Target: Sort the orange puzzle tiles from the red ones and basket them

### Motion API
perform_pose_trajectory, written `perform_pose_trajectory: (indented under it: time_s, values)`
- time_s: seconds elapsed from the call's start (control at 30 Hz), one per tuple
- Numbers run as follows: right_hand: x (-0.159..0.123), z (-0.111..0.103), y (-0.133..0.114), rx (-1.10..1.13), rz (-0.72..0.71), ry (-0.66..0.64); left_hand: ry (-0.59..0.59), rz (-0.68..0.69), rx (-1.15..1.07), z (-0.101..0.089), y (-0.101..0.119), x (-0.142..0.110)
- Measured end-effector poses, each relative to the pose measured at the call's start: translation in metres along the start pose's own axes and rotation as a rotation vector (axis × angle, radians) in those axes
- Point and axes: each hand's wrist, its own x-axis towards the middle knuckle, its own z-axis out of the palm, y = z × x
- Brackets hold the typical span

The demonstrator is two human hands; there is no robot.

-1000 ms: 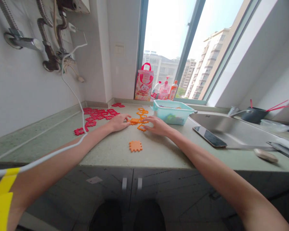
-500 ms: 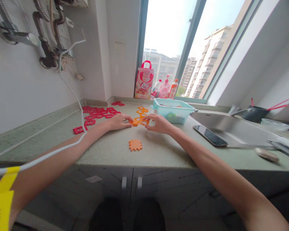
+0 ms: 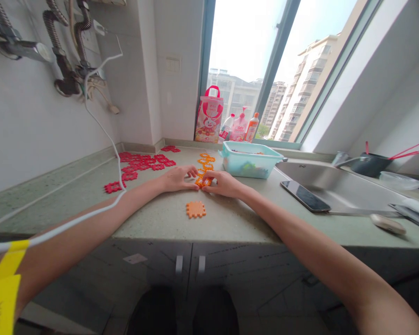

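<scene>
My left hand (image 3: pixel 177 179) and my right hand (image 3: pixel 222 182) meet on the counter, fingers pinched on a small cluster of orange interlocking plastic pieces (image 3: pixel 201 181) between them. More orange pieces (image 3: pixel 206 161) trail away behind the hands. One solid orange square assembly (image 3: pixel 196 209) lies alone just in front of my hands. A spread of red pieces (image 3: pixel 143 164) covers the counter to the left, and a stray red one (image 3: pixel 112 187) sits nearer the front.
A teal plastic bin (image 3: pixel 250 160) stands behind my right hand. A phone (image 3: pixel 304 196) lies by the steel sink (image 3: pixel 338 186). Bottles and a pink bag (image 3: pixel 208 115) line the windowsill. A white cable (image 3: pixel 101 135) hangs over my left arm.
Both hands have drawn together. They were flat and apart on the orange pieces; now their fingers pinch the same small orange cluster.
</scene>
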Motion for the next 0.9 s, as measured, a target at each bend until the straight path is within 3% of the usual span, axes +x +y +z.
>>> perform_pose_trajectory:
  time_s: [0.13,0.23,0.3,0.43,0.53,0.67,0.73,0.83,0.9]
  values:
    - [0.001,0.003,-0.004,-0.063,0.007,0.014,0.018,-0.053,0.003,-0.005,0.004,-0.002]
    - [-0.001,-0.005,-0.004,-0.159,-0.108,0.037,0.097,-0.081,-0.005,-0.008,0.002,-0.003]
    - [-0.003,-0.019,0.0,-0.225,-0.193,0.121,0.13,-0.093,0.004,-0.008,-0.002,-0.003]
    - [-0.012,-0.064,0.022,-0.301,-0.171,0.545,0.057,-0.115,0.05,-0.008,-0.005,-0.005]
    - [-0.025,-0.099,0.048,-0.346,-0.032,0.916,-0.043,-0.126,0.103,-0.007,-0.002,-0.006]
    - [-0.043,-0.125,0.082,-0.367,0.167,1.217,-0.102,-0.129,0.137,-0.007,0.002,-0.007]
    - [-0.049,-0.126,0.092,-0.39,0.292,1.172,-0.106,-0.13,0.14,-0.007,0.002,-0.007]
    - [-0.051,-0.119,0.097,-0.457,0.535,0.844,-0.104,-0.129,0.136,-0.007,0.0,-0.008]
    - [-0.048,-0.114,0.088,-0.495,0.585,0.715,-0.103,-0.125,0.129,-0.006,0.0,-0.008]
